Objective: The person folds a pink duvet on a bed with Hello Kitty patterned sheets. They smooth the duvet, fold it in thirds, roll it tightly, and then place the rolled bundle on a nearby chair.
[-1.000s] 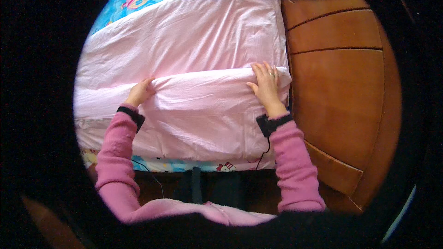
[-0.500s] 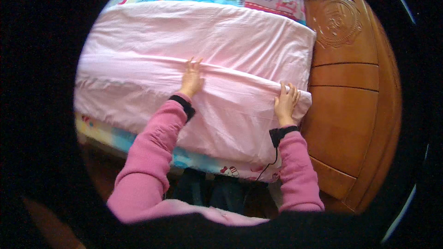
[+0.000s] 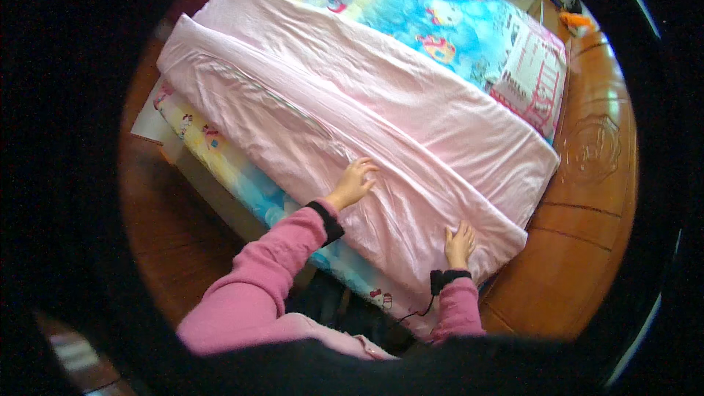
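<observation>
- Your left hand [image 3: 353,183] lies palm-down on the folded pink quilt [image 3: 381,125], fingers spread and flat, gripping nothing; it sits near the middle of the quilt's near fold.
- Your right hand [image 3: 460,243] also rests flat and open on the quilt, close to its near right corner, fingers pointing away from you; nothing held.
- The two hands are well apart, both on the lower folded layer, with a long fold ridge running diagonally just beyond the left fingertips.
- The pink quilt lies lengthwise across the bed, folded over itself in long bands, covering most of the cartoon-print sheet [image 3: 235,169].
- The sheet shows along the near edge below the quilt and again at the far side, blue and yellow with small figures.
- A pillow [image 3: 535,73] with pink-and-white print sits at the far right corner, just beside the quilt's edge.
- A carved wooden headboard [image 3: 594,198] curves along the right side of the bed.
- Both your sleeves are pink with dark cuffs.
</observation>
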The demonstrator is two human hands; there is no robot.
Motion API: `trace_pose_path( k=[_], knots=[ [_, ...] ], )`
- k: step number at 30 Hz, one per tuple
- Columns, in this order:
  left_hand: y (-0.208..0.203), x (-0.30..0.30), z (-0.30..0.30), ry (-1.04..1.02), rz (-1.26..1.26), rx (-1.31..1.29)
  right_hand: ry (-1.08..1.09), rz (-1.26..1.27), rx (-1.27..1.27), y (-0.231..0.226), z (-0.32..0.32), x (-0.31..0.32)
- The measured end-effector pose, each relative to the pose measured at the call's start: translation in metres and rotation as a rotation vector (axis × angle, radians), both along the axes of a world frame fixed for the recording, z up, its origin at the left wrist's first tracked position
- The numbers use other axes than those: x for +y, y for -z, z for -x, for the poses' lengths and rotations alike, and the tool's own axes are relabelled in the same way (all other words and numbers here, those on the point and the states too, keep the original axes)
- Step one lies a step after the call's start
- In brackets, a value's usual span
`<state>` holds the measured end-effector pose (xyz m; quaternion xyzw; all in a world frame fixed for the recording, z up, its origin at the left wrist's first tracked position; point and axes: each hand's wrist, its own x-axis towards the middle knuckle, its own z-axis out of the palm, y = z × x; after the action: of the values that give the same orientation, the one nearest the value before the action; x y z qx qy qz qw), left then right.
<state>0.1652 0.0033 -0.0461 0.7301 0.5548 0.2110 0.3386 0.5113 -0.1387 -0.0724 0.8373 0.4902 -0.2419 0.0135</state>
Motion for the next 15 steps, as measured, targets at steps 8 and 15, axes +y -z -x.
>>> trace_pose_path(
  k=[8,15],
  knots=[
    [-0.052,0.02,0.153,-0.281,-0.035,0.185,-0.105,-0.102,0.045,-0.043,0.069,0.047],
    [-0.039,0.061,0.248,-0.214,-0.072,0.265,-0.353,-0.129,0.095,-0.05,0.217,0.113]
  ],
)
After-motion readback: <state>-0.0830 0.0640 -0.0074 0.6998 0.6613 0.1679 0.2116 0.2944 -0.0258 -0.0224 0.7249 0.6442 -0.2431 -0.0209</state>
